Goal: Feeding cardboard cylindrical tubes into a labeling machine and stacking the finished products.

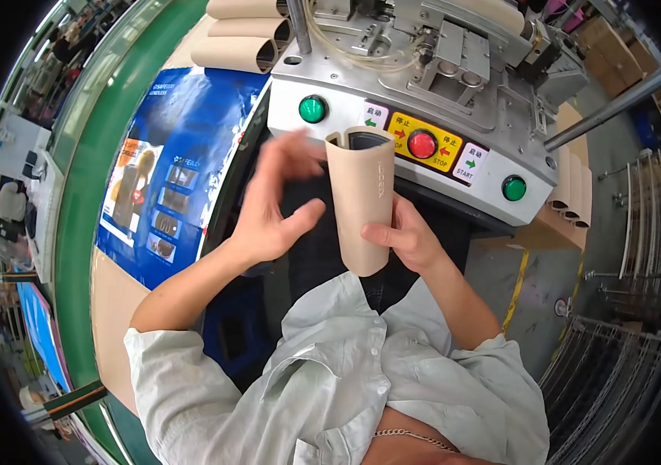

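A beige hollow tube (363, 213), with an open upper end and small lettering down its side, stands nearly upright in front of my body. My right hand (415, 236) grips its lower right side, the thumb laid across the front and the other fingers hidden behind. To the left of the tube, my left hand (274, 209) is raised with nothing in it. Its thumb points toward the tube without touching it, and its fingers are apart and smeared by motion. Just beyond the tube is the front panel of a metal machine (330, 85).
The machine's panel bears a red button (422, 143) between two green buttons (312, 108). Similar beige tubes (229, 54) lie stacked at the back left, others (576, 186) at the right. A blue printed sheet (191, 116) covers the left worktop. Wire racks (609, 372) stand far right.
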The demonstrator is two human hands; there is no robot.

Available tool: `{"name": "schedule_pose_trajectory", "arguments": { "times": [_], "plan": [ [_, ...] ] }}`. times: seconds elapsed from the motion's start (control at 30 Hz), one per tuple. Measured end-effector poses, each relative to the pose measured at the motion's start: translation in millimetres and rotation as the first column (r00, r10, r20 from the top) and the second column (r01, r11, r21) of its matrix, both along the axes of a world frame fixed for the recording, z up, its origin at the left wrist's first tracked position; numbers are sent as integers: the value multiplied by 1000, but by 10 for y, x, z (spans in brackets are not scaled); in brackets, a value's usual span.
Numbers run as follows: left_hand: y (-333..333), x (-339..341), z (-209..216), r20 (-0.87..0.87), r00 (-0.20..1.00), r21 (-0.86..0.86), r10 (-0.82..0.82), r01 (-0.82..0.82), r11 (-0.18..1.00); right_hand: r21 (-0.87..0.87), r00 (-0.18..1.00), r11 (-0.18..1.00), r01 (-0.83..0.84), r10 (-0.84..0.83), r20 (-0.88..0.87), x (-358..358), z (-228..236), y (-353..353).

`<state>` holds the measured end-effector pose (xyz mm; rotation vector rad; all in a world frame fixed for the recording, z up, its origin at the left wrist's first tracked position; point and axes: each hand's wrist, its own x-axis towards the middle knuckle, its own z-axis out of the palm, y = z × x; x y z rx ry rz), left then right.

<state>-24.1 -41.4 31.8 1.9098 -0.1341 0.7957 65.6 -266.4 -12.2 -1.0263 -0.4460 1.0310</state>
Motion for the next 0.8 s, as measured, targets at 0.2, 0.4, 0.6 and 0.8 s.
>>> {"name": "schedule_pose_trajectory", "arguments": {
  "times": [0.2, 0.4, 0.6, 0.8],
  "plan": [
    [63, 32, -328, -310, 780, -542, -544, 326, 775, -60, 974, 987, 152, -139, 178, -139, -141, 116],
    [-20, 36, -153, -334, 916, -205, -224, 162, 965, 75, 853, 894, 442, -444, 272, -209, -333, 220],
    [-128, 429, 255, -159, 938, 297, -308, 343, 891, 209, 891, 921, 329, -376, 254, -107, -147, -95],
    [-321, 2101, 1313, 84, 922, 659, -378, 233, 715, 322, 904, 871, 370, -418, 92, -5, -212, -652]
  ]
}}
